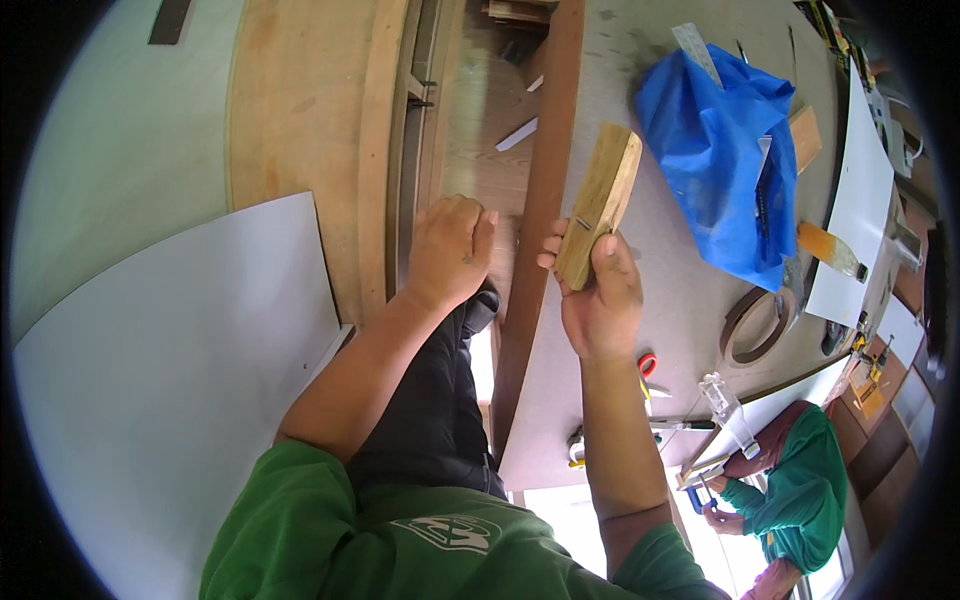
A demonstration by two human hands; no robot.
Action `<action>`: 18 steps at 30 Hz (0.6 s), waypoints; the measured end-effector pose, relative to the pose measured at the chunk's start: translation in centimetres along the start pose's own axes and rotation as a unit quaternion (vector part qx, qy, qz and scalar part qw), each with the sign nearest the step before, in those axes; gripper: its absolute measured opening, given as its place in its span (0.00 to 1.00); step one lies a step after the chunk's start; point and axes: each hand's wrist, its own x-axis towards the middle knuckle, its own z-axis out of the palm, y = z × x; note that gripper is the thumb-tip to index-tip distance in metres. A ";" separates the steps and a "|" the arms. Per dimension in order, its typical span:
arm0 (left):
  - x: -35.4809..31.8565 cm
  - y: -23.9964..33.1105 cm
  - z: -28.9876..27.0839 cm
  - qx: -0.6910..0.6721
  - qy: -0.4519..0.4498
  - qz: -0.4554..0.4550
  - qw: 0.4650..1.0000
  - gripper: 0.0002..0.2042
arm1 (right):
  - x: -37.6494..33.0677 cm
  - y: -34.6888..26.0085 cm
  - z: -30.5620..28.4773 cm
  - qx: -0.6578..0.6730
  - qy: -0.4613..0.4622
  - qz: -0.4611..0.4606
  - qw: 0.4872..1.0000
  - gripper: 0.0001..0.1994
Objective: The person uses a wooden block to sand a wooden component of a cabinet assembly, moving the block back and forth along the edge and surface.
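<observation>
My right hand (608,300) is wrapped round the lower end of a wooden hand plane (612,180), held tilted over the grey tabletop (675,345). Its flat face is turned up, with a narrow slot and a bit of metal showing in it. To the left, past the table's brown edge, my left hand (452,245) hangs in the gap with its fingers curled into a fist. Whatever that fist may contain is hidden. Red-handled scissors (649,366) lie beside my right forearm.
A blue cloth bag (715,160) with a metal ruler (697,55), a roll of brown edging (757,327) and an orange bottle (830,248) lie on the table. White panel (190,380) stands at left. A co-worker in green (805,490) is at lower right.
</observation>
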 end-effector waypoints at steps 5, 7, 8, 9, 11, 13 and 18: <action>-0.3 -2.0 1.2 -0.143 -0.002 0.006 0.990 0.13 | -0.5 0.0 0.8 -0.305 0.072 -0.108 0.944 0.20; -0.8 -3.2 1.6 -0.182 -0.016 -0.022 0.983 0.14 | -0.7 -0.2 1.9 -0.402 0.067 -0.181 0.895 0.21; -0.9 -3.7 1.8 -0.224 -0.029 -0.049 0.973 0.15 | -0.7 -0.3 2.2 -0.495 0.061 -0.253 0.829 0.23; -1.0 -4.2 2.0 -0.224 -0.030 -0.049 0.973 0.15 | -0.5 -0.4 2.3 -0.494 0.062 -0.252 0.830 0.23; -1.2 -5.1 2.3 -0.204 -0.025 -0.083 0.975 0.11 | 0.0 -0.3 2.5 -0.543 0.037 -0.344 0.765 0.24; -0.8 -7.4 3.1 -0.194 -0.002 -0.087 0.977 0.08 | 0.3 -0.1 2.2 -0.533 0.028 -0.335 0.777 0.24; 3.5 -15.6 2.4 -0.160 0.048 -0.262 0.950 0.14 | -0.7 2.3 3.6 -0.227 0.050 -0.072 0.970 0.22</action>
